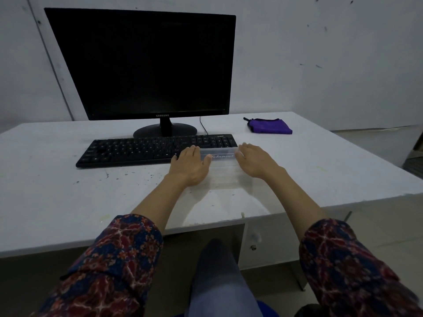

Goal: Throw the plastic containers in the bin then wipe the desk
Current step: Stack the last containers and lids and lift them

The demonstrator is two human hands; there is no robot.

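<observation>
A clear plastic container with white lettering on its lid sits on the white desk, just in front of the keyboard's right end. My left hand presses flat against its left side and my right hand against its right side, fingers extended, gripping it between them. Its transparent body is hard to tell from the desk. A folded purple cloth lies at the back right of the desk. No bin is in view.
A black keyboard lies across the middle of the desk, with a dark monitor on its stand behind it. The desk's front edge runs below my forearms; a drawer unit sits under it at right.
</observation>
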